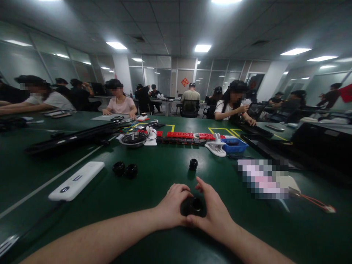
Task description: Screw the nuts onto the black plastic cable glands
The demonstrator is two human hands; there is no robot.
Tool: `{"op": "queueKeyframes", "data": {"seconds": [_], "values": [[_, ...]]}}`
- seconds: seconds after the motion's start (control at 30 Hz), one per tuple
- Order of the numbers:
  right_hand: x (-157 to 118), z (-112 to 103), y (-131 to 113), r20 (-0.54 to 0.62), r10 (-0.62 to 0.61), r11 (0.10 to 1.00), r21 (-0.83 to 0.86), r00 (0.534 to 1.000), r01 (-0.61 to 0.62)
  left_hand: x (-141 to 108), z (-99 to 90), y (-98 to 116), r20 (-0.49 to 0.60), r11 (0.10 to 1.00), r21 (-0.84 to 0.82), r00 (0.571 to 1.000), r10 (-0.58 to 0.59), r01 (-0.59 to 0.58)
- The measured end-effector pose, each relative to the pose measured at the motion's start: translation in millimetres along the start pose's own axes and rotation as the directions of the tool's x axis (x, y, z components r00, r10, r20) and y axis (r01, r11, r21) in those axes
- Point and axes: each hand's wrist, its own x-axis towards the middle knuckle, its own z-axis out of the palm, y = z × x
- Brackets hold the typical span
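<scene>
Near the table's front edge, my left hand (173, 206) is curled around the left side of a black round fitting with a hole in it, which looks like a cable gland (197, 205). My right hand (217, 209) closes on its right side, thumb in front and index finger reaching forward. The hands hide part of the fitting, so I cannot tell whether it is one piece or two. A similar black fitting (193, 164) stands just beyond my fingertips. Two more black fittings, a left one (118, 168) and a right one (131, 171), sit side by side farther left.
A white power bank (78, 180) with a cable lies left on the green table (154, 176). Ahead are a metal bowl (133, 140), red blocks (180, 135), white clips (216, 146) and a blue tray (235, 145). A blurred package (264, 179) lies right. Several people sit beyond.
</scene>
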Motion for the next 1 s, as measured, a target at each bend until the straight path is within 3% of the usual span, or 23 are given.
{"op": "queueKeyframes", "data": {"seconds": [0.2, 0.37, 0.5, 0.6, 0.83, 1.0], "values": [[1.5, 3.4, 2.6, -0.072, 0.007, 0.999, -0.031, 0.997, -0.009, -1.8, 1.2, 2.6, -0.061, 0.998, 0.051, 0.998, -0.029, 0.032], [2.6, 6.8, 4.0, -0.009, 0.097, 0.995, 0.029, 0.995, -0.097, -1.5, 0.9, 6.4, -0.047, 0.991, 0.115, 0.997, -0.055, 0.061], [0.2, 4.8, 5.8, 0.082, -0.035, 0.978, 0.206, 0.996, 0.017, -0.5, -1.3, 8.6, -0.034, 0.991, 0.097, 0.996, -0.085, 0.088], [-0.8, 1.3, 5.1, 0.1, -0.087, 0.967, 0.247, 0.991, 0.06, -0.3, -1.5, 7.0, -0.015, 0.994, 0.075, 0.997, -0.082, 0.083], [1.6, 8.9, 3.1, 0.066, 0.129, 0.974, 0.177, 0.989, -0.139, -2.4, -0.6, 7.0, -0.03, 0.988, 0.146, 0.999, -0.044, 0.048], [-1.2, 5.2, 2.3, 0.067, -0.031, 0.979, 0.204, 0.997, 0.017, -2.7, -1.6, 8.4, -0.058, 0.981, 0.193, 0.998, -0.006, 0.017]]}}
